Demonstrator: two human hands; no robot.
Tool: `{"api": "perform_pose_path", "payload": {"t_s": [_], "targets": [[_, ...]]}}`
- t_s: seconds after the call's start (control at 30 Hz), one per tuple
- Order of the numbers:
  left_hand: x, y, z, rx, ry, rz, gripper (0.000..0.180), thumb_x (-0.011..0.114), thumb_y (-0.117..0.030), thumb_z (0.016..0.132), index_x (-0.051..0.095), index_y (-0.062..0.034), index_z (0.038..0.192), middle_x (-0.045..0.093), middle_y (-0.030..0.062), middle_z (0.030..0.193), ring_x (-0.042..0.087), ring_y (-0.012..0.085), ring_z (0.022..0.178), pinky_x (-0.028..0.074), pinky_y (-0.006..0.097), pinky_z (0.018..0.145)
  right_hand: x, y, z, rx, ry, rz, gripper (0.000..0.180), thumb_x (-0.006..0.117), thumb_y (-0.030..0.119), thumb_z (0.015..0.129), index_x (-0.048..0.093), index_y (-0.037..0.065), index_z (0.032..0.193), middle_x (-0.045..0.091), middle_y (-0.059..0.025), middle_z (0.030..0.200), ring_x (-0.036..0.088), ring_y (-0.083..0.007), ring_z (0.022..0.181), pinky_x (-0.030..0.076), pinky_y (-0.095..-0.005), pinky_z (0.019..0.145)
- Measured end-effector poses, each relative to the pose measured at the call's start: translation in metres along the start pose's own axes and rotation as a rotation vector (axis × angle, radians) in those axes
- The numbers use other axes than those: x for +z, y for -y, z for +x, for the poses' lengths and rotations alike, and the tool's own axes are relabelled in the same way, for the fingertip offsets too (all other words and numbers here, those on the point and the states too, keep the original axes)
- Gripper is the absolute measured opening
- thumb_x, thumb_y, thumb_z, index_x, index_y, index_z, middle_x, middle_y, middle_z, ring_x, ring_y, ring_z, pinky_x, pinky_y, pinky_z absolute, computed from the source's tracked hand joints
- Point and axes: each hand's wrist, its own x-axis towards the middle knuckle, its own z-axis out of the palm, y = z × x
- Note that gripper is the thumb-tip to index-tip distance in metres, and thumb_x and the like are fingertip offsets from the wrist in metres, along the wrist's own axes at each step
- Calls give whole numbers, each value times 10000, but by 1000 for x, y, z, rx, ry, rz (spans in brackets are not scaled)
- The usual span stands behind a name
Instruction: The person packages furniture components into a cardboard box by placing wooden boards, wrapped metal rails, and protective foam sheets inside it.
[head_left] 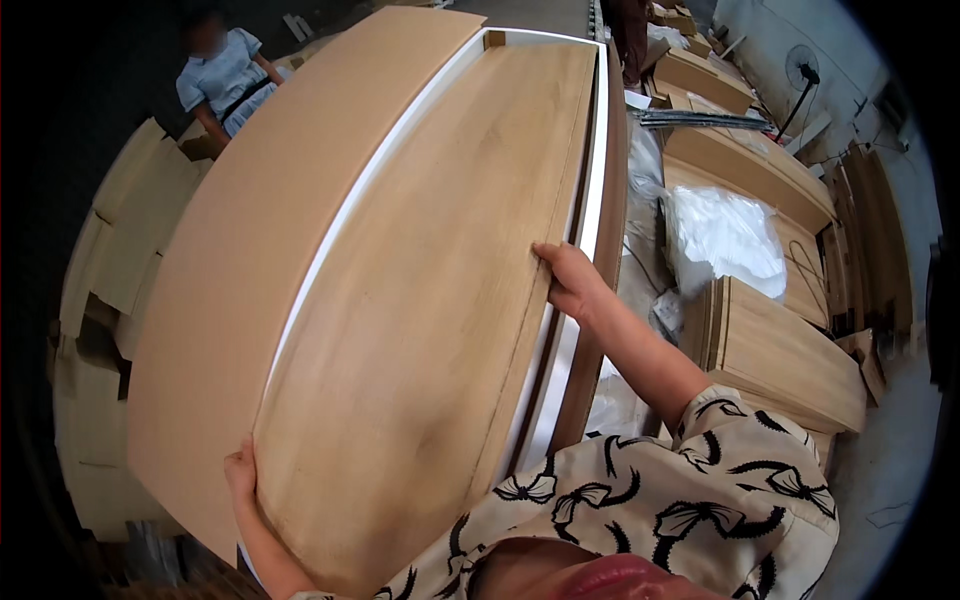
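Observation:
A long wood-grain panel lies in front of me, over a carton edged with white foam strips. My right hand is closed on the panel's right edge, its thumb on top and the other fingers hidden beneath. At the near left edge, my left hand grips the same panel; most of its fingers are out of sight. A dark gap and a white strip show along the panel's right side. Left of the panel spreads a flat brown cardboard sheet.
Stacked boards stand at the far left, near a seated person. On the right are a stack of wooden panels, a white plastic bag, open cartons and a fan. Another person's legs show beyond the carton.

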Motion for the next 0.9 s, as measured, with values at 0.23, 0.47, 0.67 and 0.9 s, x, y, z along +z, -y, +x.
{"api": "perform_pose_path", "payload": {"t_s": [0.23, 0.47, 0.67, 0.9], "targets": [[-1, -14, 9, -25, 11, -67, 590, 552, -447, 808, 535, 82, 547, 473, 152, 474, 435, 172, 476, 382, 353, 502, -4, -3, 11, 18, -51, 22, 352, 414, 69, 868, 356, -118, 1161, 498, -207, 1104, 532, -293, 984, 437, -394, 871], [-22, -34, 18, -81, 65, -89, 606, 548, -447, 813, 508, 86, 529, 462, 146, 472, 434, 164, 475, 377, 351, 504, 20, 1, -1, 1, 22, 13, 327, 456, 55, 851, 387, -88, 1137, 510, -188, 1084, 533, -270, 976, 440, -373, 865], [-10, -14, 46, -63, 52, -59, 599, 525, -428, 835, 500, 93, 538, 455, 131, 461, 425, 167, 466, 356, 366, 492, -22, -27, 39, 167, -70, -6, 290, 484, 91, 844, 439, -69, 1082, 544, -156, 1016, 562, -270, 892, 469, -415, 790], [15, -43, 8, 87, -23, 74, 529, 519, -449, 815, 581, 52, 970, 596, 279, 769, 606, 367, 771, 453, 408, 686, -40, -22, 72, 297, -403, -179, 361, 527, 314, 776, 515, 63, 1035, 550, -148, 980, 517, -295, 848, 400, -437, 793]]}}
